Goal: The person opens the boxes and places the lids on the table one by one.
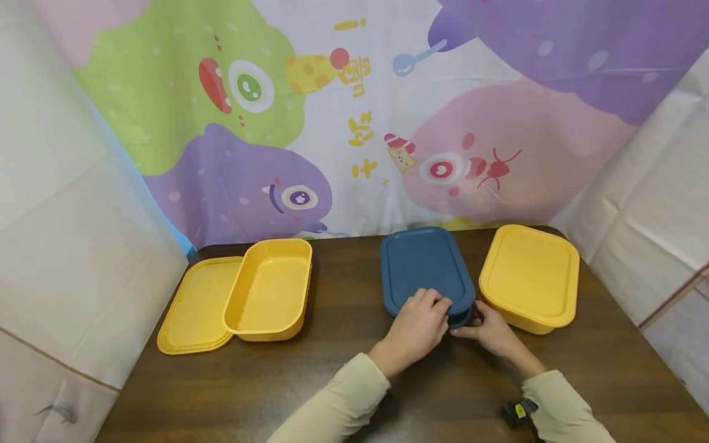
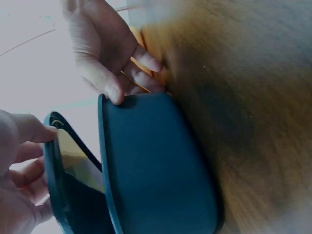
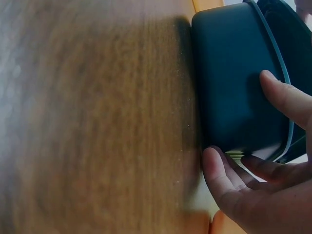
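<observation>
A dark blue rectangular lid lies tilted over a matching blue food container, its near edge raised off the rim. My left hand pinches that raised near edge between thumb and fingers. At the container's near right corner, my right hand grips the wall, thumb on the front side and fingers round the corner, as the right wrist view shows. Through the gap under the lid, part of the container's rim shows in the left wrist view; the bottom inside is hidden.
Right of the blue container stands a yellow container with its lid on. At the left, an uncovered yellow container overlaps a flat yellow lid. A printed cartoon curtain hangs behind the brown wooden table.
</observation>
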Available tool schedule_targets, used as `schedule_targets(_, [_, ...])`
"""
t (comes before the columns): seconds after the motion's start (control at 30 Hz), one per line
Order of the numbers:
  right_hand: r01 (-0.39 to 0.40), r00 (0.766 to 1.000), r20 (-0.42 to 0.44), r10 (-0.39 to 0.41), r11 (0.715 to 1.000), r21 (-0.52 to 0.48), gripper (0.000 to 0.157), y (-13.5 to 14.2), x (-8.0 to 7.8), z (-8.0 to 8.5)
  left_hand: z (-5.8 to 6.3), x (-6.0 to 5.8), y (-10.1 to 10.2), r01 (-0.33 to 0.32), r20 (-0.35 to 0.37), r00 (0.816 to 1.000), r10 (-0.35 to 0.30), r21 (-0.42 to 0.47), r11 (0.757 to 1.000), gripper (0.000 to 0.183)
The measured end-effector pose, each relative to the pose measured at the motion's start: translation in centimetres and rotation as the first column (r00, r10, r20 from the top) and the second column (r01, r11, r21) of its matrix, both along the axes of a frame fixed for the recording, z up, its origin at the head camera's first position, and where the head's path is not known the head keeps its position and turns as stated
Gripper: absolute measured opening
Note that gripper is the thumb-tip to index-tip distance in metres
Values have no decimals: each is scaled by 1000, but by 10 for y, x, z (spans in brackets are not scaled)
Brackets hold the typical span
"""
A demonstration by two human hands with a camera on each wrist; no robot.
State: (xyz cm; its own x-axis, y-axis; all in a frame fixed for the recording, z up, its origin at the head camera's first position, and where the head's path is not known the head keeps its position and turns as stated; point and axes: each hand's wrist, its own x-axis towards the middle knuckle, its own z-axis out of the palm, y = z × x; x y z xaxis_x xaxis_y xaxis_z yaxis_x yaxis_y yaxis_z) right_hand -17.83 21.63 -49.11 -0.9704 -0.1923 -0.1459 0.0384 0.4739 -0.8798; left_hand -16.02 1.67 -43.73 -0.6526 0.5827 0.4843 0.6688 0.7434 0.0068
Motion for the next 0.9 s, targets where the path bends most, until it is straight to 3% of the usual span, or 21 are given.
schedule_targets(0.2, [-4,1000,9,4,999,-31,77,0,1,-1,-8,-2,-4,53,20,998,-56,141,989,23])
schedule_targets(0.6, [12,1000,26,-11,999,-43,78,1,0,1,-12,-4,-8,72,34,995,-89,356,932,22])
schedule_targets(0.73, [15,1000,19,-15,1000,-21,79,0,1,2,-12,-3,-9,56,37,996,-80,424,904,22])
schedule_targets(0.9, [7,1000,15,-7,1000,-8,84,0,0,2,-13,-2,-12,29,41,997,-59,524,851,22])
